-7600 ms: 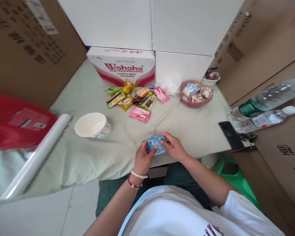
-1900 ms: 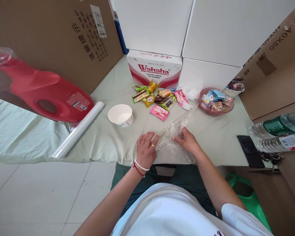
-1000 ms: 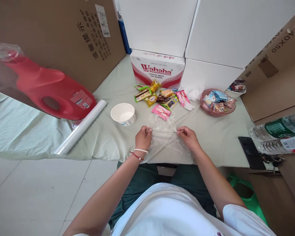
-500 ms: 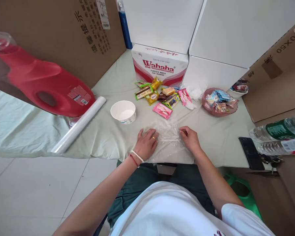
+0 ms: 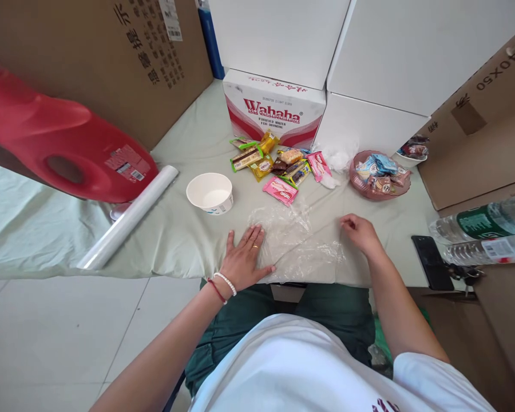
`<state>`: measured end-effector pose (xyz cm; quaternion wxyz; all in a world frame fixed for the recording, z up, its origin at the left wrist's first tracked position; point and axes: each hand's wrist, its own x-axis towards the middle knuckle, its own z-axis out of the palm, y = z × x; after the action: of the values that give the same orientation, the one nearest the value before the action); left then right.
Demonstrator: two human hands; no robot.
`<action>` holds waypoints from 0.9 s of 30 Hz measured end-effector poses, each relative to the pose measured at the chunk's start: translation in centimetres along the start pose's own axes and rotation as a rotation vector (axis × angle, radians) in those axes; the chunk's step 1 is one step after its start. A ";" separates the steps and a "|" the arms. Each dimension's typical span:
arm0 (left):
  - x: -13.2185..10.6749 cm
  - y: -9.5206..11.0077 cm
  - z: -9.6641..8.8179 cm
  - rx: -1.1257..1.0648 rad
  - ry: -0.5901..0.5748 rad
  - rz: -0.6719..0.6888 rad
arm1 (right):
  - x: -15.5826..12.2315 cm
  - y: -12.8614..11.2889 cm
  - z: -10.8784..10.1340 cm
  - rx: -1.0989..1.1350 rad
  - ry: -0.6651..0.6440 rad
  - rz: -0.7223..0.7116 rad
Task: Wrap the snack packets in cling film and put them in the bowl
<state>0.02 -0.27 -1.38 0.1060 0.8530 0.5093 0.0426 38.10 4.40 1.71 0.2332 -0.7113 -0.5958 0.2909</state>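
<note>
A thin, crinkled sheet of clear plastic film (image 5: 300, 243) lies on the cloth at the table's front. My left hand (image 5: 244, 257) rests flat on its left side, fingers spread, thumb out to the right. At the film's right edge, my right hand (image 5: 360, 233) is closed, thumb and fingers pinched together on the film. A white paper bowl (image 5: 210, 193) stands beyond my left hand, its inside showing nothing. Behind the film lies a loose group of wrapped snacks, with a pink wafer packet (image 5: 280, 190) closest to me.
A clear plastic roll (image 5: 129, 220) and a large red jug (image 5: 77, 149) are at left. A pink glass bowl (image 5: 380, 191) of wrapped sweets stands at right, near bottles (image 5: 489, 222) and a phone (image 5: 432, 262). A Wahaba-style red-and-white carton (image 5: 274, 111) stands behind.
My right hand has moved right, and the film is spread wider. My left hand has shifted slightly left and down, its fingers now flatter and more spread. The view has turned a little.
</note>
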 end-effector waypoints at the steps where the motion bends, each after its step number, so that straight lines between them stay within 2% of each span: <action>1: 0.0 -0.1 0.0 0.005 0.002 0.001 | 0.7 -0.2 -0.1 -0.020 0.034 -0.008; 3: 0.0 -0.1 0.1 0.016 0.006 0.001 | 2.2 -1.4 0.5 -0.038 -0.013 -0.031; 5: 0.0 -0.1 0.0 0.027 -0.001 -0.005 | 3.5 -3.2 2.3 -0.063 -0.089 -0.059; 8: 0.0 0.0 -0.1 0.047 -0.025 -0.012 | 5.2 -6.2 5.4 -0.116 -0.083 -0.100; 11: 0.1 0.1 -0.2 0.072 -0.028 -0.009 | 6.4 -7.7 7.0 -0.122 -0.140 -0.087; 14: 0.1 0.2 -0.1 0.080 -0.015 -0.002 | 6.4 -6.8 6.2 -0.065 -0.120 -0.053; 20: 0.0 -0.1 0.3 0.071 -0.013 0.005 | 3.0 -1.0 1.4 0.001 0.060 0.082; 23: 0.0 -0.2 0.3 0.076 0.002 0.025 | 0.6 0.5 0.4 0.030 0.149 0.016; 25: 0.0 -0.2 0.3 0.081 0.018 0.040 | -0.6 0.6 0.5 0.030 0.090 -0.100; 27: 0.0 -0.2 0.2 0.084 0.025 0.045 | -1.1 0.4 0.9 0.029 -0.063 -0.155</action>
<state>-0.11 -0.25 -1.64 0.0627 0.8673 0.4926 0.0345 37.59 3.25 0.93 0.2467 -0.6500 -0.6519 0.3029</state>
